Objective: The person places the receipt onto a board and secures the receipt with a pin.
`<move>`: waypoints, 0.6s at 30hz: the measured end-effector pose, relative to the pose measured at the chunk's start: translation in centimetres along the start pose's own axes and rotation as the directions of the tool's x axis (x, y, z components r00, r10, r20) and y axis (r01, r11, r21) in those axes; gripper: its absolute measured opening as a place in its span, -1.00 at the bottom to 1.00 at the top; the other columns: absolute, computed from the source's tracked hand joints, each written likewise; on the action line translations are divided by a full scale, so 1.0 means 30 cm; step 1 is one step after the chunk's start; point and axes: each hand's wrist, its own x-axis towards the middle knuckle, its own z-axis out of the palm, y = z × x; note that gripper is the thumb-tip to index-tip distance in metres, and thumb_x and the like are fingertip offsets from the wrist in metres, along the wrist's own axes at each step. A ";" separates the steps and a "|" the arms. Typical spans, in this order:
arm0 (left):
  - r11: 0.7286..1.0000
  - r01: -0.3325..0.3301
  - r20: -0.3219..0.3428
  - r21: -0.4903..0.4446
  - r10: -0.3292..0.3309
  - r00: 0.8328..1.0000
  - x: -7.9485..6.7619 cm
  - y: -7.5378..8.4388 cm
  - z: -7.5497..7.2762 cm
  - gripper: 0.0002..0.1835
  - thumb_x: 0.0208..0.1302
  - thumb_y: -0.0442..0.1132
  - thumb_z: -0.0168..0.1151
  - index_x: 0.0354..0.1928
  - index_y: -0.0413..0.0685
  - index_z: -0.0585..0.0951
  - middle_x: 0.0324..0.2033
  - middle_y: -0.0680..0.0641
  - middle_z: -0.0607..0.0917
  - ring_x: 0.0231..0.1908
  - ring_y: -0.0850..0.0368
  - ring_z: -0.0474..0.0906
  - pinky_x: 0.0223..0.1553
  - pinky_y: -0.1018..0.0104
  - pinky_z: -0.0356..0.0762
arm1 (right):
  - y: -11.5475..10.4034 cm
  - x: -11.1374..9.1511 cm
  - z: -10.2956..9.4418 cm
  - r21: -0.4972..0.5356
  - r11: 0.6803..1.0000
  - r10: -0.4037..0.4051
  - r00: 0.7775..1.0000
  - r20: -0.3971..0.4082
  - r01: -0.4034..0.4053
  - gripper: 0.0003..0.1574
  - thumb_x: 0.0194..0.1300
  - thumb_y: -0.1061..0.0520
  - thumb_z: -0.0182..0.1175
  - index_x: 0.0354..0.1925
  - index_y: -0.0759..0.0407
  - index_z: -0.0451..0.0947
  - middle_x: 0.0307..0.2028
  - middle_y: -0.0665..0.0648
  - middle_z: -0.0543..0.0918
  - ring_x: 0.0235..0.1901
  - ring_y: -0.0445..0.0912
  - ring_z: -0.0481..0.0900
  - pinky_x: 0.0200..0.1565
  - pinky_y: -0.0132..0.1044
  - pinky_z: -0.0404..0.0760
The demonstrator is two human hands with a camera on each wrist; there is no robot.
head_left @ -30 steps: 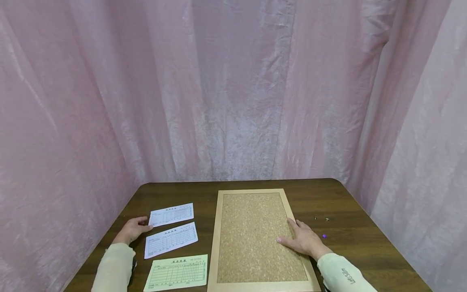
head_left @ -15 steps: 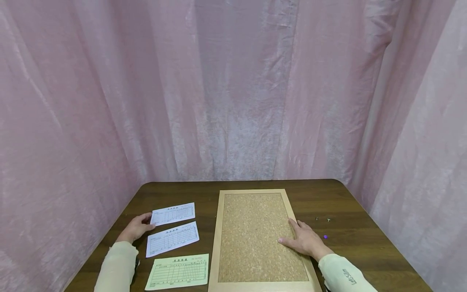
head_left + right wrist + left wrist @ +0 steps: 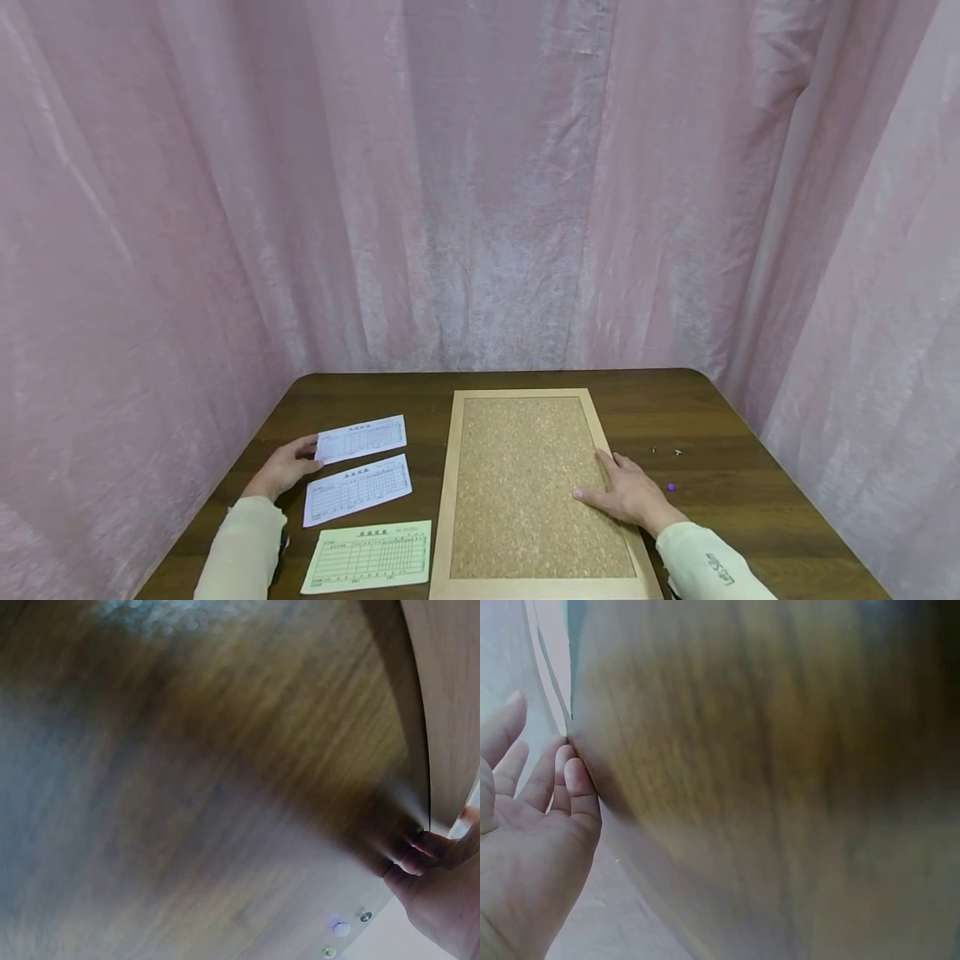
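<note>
My left hand [image 3: 283,468] rests at the left end of the upper white form slip [image 3: 362,439], its thumb at the slip's lower left corner. In the left wrist view, its fingers are loosely bent and the thumb [image 3: 504,727] stands apart from them. A second white slip [image 3: 358,490] lies just below, and a green slip [image 3: 369,556] is nearest the front. My right hand [image 3: 628,493] lies spread over the right side of a wood-framed corkboard [image 3: 536,492]. Its thumb reaches onto the cork, and some fingers are hidden beneath the hand.
Right of the corkboard, a purple pushpin [image 3: 671,487] and two small pins, one of them a light-coloured pin [image 3: 678,452], lie on the dark wooden table [image 3: 720,517]. Pink curtains [image 3: 495,183] hang behind and on both sides of the table.
The whole view has shifted slightly, so things appear a little farther right. My left hand has edged slightly right and away along the upper slip's end; the right hand stays on the corkboard.
</note>
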 end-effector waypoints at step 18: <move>0.993 0.032 -0.011 0.114 -0.031 0.999 0.019 0.005 -0.011 -0.27 0.27 -0.11 0.37 0.38 -0.30 0.36 0.39 -0.51 0.11 0.36 -0.54 -0.05 0.27 -0.46 -0.05 | 0.000 0.000 0.004 0.004 1.000 0.003 1.000 -0.011 -0.003 0.27 0.15 -0.55 0.20 0.50 0.22 0.14 0.38 0.56 0.17 0.34 0.48 0.15 0.17 0.40 0.26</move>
